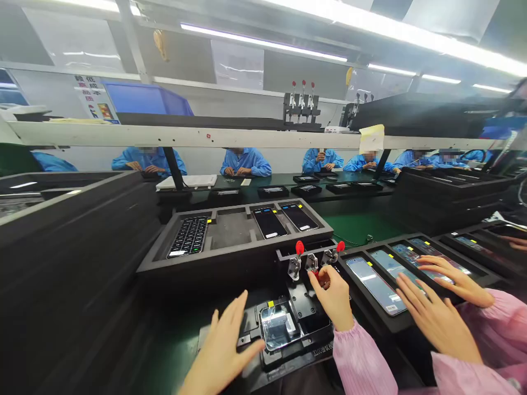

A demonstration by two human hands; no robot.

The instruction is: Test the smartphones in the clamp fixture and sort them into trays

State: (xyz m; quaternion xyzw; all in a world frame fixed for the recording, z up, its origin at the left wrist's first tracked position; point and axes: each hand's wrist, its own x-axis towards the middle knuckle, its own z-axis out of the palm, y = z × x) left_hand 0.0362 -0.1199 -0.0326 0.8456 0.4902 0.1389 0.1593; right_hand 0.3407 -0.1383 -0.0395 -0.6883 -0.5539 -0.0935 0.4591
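My left hand [224, 345] is open with fingers spread, at the left side of a black fixture [272, 376]. Its thumb reaches close to a phone [280, 326] lying in that fixture; whether they touch I cannot tell. The phone has a yellow tab at its top edge and a glossy, reflecting surface. My right hand [333, 296], in a pink sleeve, is closed round the red handle of the middle toggle clamp [312, 262], its fingers hiding much of the handle. Red-tipped toggle clamps [294, 266] stand on either side, handles up.
Behind the fixture, a black foam tray [230, 255] holds phones [269, 222]. A co-worker's hands [440, 323] work over another phone tray [397, 323] at right. Black trays [61, 274] are piled at left. A white shelf [247, 137] crosses above; people in blue sit beyond.
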